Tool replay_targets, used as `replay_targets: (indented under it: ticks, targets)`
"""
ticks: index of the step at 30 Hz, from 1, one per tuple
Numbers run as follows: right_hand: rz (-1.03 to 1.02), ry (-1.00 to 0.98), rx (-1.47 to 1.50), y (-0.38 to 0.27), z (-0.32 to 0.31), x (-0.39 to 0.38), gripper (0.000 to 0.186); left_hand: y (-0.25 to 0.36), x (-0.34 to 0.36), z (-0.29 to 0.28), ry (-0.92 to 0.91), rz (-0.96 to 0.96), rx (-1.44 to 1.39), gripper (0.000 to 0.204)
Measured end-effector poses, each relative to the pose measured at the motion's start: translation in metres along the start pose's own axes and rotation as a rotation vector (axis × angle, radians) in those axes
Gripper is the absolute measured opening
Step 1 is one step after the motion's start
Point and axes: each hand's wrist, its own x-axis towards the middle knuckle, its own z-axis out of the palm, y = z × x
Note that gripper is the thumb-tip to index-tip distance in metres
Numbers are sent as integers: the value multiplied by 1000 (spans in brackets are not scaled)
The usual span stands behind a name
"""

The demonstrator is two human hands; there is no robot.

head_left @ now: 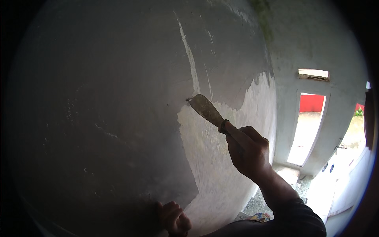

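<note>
A putty knife (207, 110) is held against the grey wall (110, 118), its long axis slanted from lower right to upper left, with the flat blade tip pointed up-left at the edge where a paler skimmed patch (221, 158) meets the darker surface. Its handle is wrapped by the right hand (248, 152), fingers closed tight around it. The left hand (173, 219) is seen low at the wall, fingers curled together, nothing visibly gripped.

My right hand (248, 152) was raised, fingers curled tight in a fist, the forearm running down toward five o'clock. My left hand (173, 217) sat low at six o'clock, fingers bent and loosely bunched.
</note>
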Motion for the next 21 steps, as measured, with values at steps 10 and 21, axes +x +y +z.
replay_targets:
  ticks: [10,21]
  targets:
    - [-49,-2,-14,-2,-3,0,37,10,9,-9,-31,-11,-82,15]
    - [-85,3,18,-2,1,-3,40,2,-2,-2,4,31,21,13]
